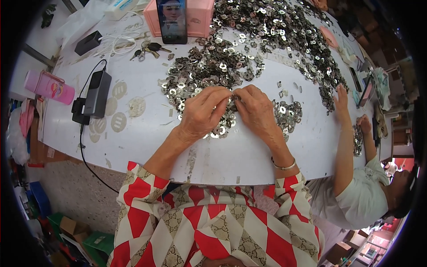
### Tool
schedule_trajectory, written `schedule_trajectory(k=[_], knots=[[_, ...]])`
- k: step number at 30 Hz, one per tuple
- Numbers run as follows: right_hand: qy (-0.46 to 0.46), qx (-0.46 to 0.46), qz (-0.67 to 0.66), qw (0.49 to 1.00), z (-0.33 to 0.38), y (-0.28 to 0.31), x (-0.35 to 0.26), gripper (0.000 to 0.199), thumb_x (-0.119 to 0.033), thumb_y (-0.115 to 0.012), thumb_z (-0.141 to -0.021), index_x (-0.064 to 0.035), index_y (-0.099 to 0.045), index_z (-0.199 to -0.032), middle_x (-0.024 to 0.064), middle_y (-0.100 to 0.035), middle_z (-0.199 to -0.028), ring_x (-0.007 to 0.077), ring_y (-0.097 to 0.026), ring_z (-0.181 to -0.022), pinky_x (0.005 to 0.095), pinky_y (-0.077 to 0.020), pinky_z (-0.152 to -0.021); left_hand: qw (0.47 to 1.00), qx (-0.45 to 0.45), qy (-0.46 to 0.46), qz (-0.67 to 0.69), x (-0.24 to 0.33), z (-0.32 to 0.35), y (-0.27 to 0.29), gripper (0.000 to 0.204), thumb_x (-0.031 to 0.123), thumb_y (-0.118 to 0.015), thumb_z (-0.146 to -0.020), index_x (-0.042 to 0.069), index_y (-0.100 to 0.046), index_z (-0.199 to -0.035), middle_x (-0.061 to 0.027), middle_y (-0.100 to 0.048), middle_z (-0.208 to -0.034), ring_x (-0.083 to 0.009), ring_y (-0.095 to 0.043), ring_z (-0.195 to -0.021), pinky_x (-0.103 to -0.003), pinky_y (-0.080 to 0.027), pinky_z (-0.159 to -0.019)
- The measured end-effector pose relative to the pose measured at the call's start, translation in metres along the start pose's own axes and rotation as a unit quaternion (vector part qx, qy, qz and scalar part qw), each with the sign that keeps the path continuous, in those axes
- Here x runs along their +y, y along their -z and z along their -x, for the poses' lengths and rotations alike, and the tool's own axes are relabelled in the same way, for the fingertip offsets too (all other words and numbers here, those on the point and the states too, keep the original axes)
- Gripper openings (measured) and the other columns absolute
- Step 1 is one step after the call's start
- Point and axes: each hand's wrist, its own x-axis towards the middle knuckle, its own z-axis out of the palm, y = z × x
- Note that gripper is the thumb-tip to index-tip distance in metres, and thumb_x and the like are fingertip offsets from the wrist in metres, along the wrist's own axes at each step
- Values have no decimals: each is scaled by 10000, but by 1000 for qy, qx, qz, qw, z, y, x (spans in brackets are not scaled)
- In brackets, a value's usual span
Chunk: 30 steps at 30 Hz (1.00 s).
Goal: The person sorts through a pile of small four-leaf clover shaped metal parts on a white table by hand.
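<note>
My left hand (203,111) is closed in a pinch above a heap of small shiny metal rings or washers (202,66). Just beside it, my right hand (257,109) is also pinched, the fingertips of both hands nearly meeting. Whatever lies between the fingertips is too small and too covered to make out. Loose metal pieces are spread on the table under and around both hands. A smaller pile of the same pieces (288,116) lies to the right of my right hand.
A phone (173,22) leans on a pink bin (202,18) at the back. Keys (151,48), a dark power adapter (98,93) with cables and a pink bottle (49,86) are on the left. At right, a co-worker's hand (341,104) reaches beside the big heap (284,31).
</note>
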Motion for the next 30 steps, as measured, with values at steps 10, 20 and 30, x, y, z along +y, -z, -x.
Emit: schedule_trajectory(k=[10,20,30], knots=[[-237,31,-426,873,-5,14,4,95,-27,-652,-846,-26,-627,-937,12,-641,-809,84,-612,-686,220,-491,-615,972,-53,195,120,10,0,4,244,-56,-618,-815,5,-620,-1052,-106,-666,-967,-146,-662,-785,-253,-551,-651],[-226,32,-501,835,-3,14,-19,119,-28,-631,-880,22,-601,-984,30,-637,-846,89,-626,-733,218,-523,-673,859,-113,371,333,12,-1,6,221,63,-622,-898,-15,-567,-1098,-93,-663,-971,-132,-662,-843,-244,-556,-735],[-244,-15,-562,790,-4,27,-19,220,-154,-540,-964,31,-610,-1059,69,-656,-874,124,-651,-762,264,-548,-719,912,-47,308,266,7,2,4,128,-10,-622,-874,-12,-603,-1001,-69,-656,-918,-129,-662,-799,-242,-558,-699]])
